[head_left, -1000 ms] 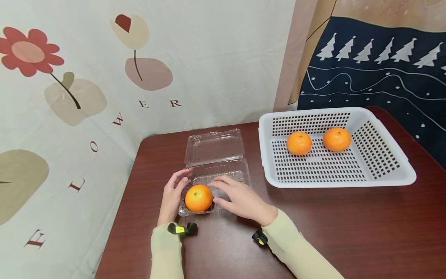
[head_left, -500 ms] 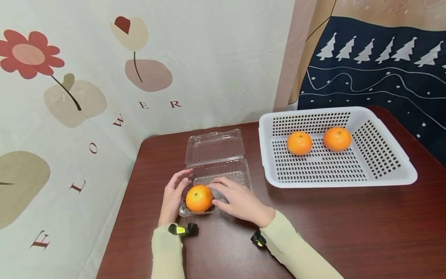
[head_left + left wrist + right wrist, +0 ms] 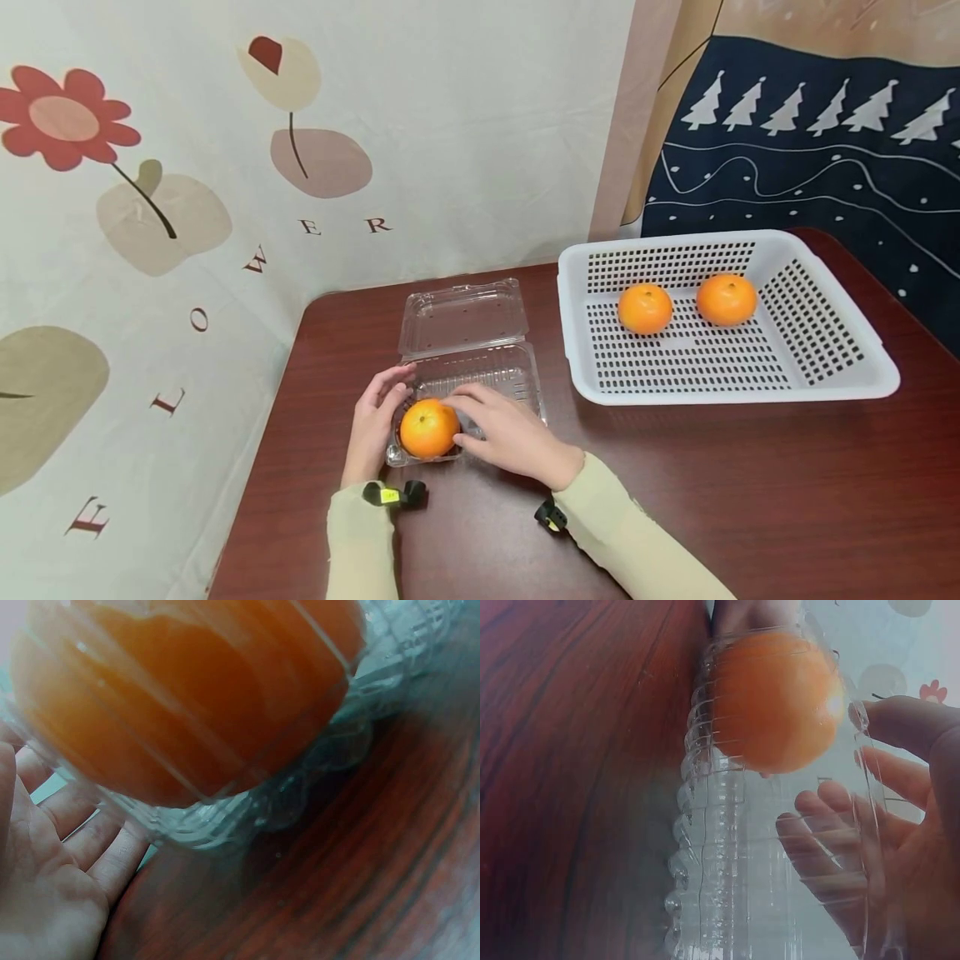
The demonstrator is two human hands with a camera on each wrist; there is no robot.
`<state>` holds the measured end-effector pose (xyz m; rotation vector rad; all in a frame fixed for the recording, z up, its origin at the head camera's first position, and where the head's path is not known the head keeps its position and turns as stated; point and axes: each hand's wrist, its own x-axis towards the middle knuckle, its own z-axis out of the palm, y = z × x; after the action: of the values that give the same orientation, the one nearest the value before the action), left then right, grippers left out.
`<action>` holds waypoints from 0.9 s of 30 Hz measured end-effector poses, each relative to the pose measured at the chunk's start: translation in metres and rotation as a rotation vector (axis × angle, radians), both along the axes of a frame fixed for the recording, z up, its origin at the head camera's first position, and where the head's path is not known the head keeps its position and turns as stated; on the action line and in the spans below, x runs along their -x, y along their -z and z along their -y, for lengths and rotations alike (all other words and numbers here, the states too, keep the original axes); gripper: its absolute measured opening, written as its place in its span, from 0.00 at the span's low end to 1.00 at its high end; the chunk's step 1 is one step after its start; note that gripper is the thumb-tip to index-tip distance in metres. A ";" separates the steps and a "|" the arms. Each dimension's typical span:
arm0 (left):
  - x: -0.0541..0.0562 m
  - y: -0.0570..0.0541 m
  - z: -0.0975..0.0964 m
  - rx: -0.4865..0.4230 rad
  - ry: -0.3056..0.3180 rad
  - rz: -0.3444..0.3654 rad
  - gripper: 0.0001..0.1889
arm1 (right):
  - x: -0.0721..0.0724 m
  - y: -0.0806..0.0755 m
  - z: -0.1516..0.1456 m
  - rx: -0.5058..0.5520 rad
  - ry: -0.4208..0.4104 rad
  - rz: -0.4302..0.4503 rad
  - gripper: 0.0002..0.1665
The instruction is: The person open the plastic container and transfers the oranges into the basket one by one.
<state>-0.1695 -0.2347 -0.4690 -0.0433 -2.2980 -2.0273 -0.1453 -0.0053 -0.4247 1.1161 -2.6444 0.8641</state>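
A clear plastic clamshell box point(image 3: 506, 375) lies on the table with its lid point(image 3: 465, 317) folded back. One orange point(image 3: 429, 429) sits in the box's near left corner. My left hand point(image 3: 372, 421) rests along the box's left side, and the left wrist view has its extended fingers point(image 3: 112, 859) against the plastic. My right hand point(image 3: 506, 433) reaches over the box, its index finger and thumb at the orange's right side; whether they touch it I cannot tell. In the right wrist view, several loosely bent fingers point(image 3: 817, 855) appear through the clear wall, apart from the orange.
To the right stands a white perforated basket point(image 3: 731, 396) with two more oranges, a left one point(image 3: 645, 308) and a right one point(image 3: 726, 300). All of it is on a dark red wooden table point(image 3: 675, 483). A flower-print cloth point(image 3: 465, 150) hangs behind.
My right hand has shifted slightly left, its fingertips closer to the orange. The left hand stays by the box's side, and the orange keeps its corner.
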 end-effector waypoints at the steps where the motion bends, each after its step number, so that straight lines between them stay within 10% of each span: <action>1: 0.000 0.000 0.000 0.000 0.000 -0.001 0.15 | 0.000 0.000 0.001 -0.003 0.001 -0.001 0.27; 27: -0.008 -0.021 -0.007 -0.015 0.030 0.009 0.18 | -0.003 0.000 0.010 -0.116 -0.033 -0.011 0.26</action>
<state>-0.1615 -0.2274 -0.4476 -0.0677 -2.3011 -2.0627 -0.1426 -0.0149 -0.4246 1.1906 -2.7045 0.7163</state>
